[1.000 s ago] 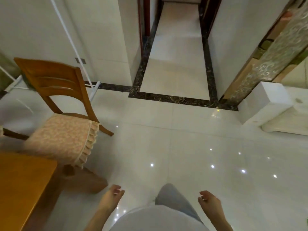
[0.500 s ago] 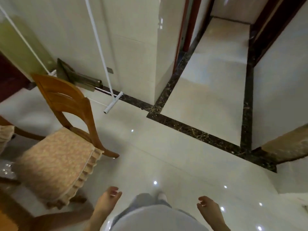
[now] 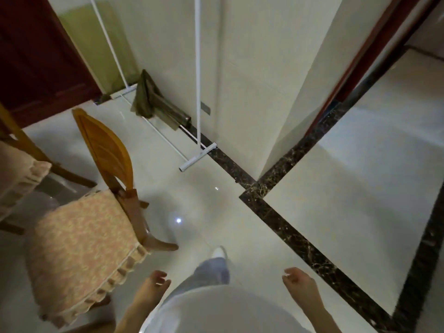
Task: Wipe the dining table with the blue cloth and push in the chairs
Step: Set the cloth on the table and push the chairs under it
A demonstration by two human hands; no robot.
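Low at the near edge, the left hand (image 3: 153,288) and right hand (image 3: 300,288) hang apart, fingers loosely curled, both released and grasping nothing. A cushioned wooden chair (image 3: 105,150) stands just left of the left hand.

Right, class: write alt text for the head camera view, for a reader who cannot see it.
Seen from above, a person's left hand and right hand hang empty, loosely curled, over a tiled floor. A wooden chair with a frilled cushion stands at left; a white rack with an olive cloth stands by the wall.
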